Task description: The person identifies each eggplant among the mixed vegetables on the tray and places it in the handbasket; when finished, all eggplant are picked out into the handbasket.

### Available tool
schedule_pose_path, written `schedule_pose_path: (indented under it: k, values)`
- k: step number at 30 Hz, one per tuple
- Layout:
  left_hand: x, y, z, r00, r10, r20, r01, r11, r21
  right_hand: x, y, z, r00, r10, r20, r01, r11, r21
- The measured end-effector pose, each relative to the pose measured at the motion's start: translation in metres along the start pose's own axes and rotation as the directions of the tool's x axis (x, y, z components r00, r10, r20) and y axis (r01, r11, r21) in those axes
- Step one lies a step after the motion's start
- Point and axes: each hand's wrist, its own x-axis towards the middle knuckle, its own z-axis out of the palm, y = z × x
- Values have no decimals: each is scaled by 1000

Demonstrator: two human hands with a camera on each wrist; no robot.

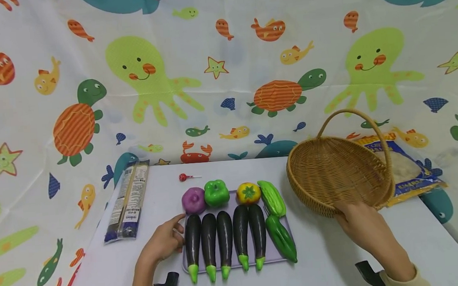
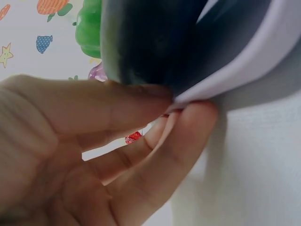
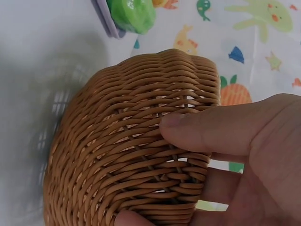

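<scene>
My left hand [image 1: 164, 239] pinches the left rim of a lilac tray [image 2: 244, 70], thumb above and fingers beneath in the left wrist view. Several dark eggplants [image 1: 210, 246] lie side by side on the tray, green stem ends toward me. Along its far edge sit a purple onion [image 1: 193, 201], a green bell pepper [image 1: 216, 193] and a yellow-red round fruit [image 1: 248, 193]. A light green ridged gourd [image 1: 272, 197] and a dark green pepper [image 1: 281, 239] line the right side. My right hand [image 1: 364, 226] grips the near rim of a wicker basket [image 1: 322, 167], thumb on its outer weave.
A long printed packet [image 1: 127, 201] lies at the table's left. Behind the tray is a red lollipop [image 1: 182, 177]. A blue and yellow bag [image 1: 406, 170] lies behind the basket at the right. A sea-animal curtain [image 1: 225, 85] hangs along the white table's [image 1: 321, 269] back edge.
</scene>
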Motion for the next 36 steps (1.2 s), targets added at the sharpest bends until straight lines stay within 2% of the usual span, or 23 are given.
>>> schedule_pose_path:
  k: [5, 13, 15, 17, 20, 22, 23, 25, 28, 30, 31, 34, 36]
  values:
    - [0, -1, 0, 1000, 5, 2, -5, 1000, 5, -4, 0, 0, 1000, 16, 24, -16, 1000, 1]
    - [-1, -1, -1, 1000, -1, 6, 1, 1000, 2, -8, -5, -2, 999, 37, 4, -37, 999, -28]
    - [-1, -1, -1, 1000, -1, 8, 1, 1000, 2, -14, -14, -5, 999, 35, -36, -36, 999, -40]
    - [-1, -1, -1, 1000, 0, 6, 0, 1000, 4, -18, -25, -9, 994, 21, -109, -25, 999, -41]
    - [-1, 0, 0, 1000, 12, 5, -12, 1000, 10, -24, -46, -8, 971, -25, -238, 26, 1000, 0]
    - [-1, 0, -1, 1000, 18, 7, -18, 1000, 12, -27, -62, 1, 956, -68, -284, 80, 996, 31]
    - [-1, 0, -1, 1000, 17, 7, -17, 1000, 16, -28, -71, 8, 957, -87, -277, 104, 994, 45]
    - [-1, 1, -1, 1000, 11, 5, -11, 1000, 24, -31, -90, 26, 971, -124, -202, 143, 986, 81]
    - [-2, 1, -2, 1000, 5, 3, -5, 1000, 29, -34, -115, 54, 985, -171, -2, 170, 976, 133]
    - [-1, 2, -2, 1000, 10, 10, -10, 1000, 20, -34, -128, 69, 974, -197, 113, 177, 970, 168]
    - [-1, 2, -2, 1000, 14, 13, -15, 1000, 17, -34, -133, 75, 965, -218, 146, 190, 965, 182]
    - [0, 2, -1, 1000, 14, 20, -14, 1000, 6, -32, -141, 90, 947, -258, 192, 220, 954, 202]
    - [-1, 1, -1, 1000, 2, 16, -2, 1000, 9, -31, -145, 96, 942, -270, 198, 232, 953, 195]
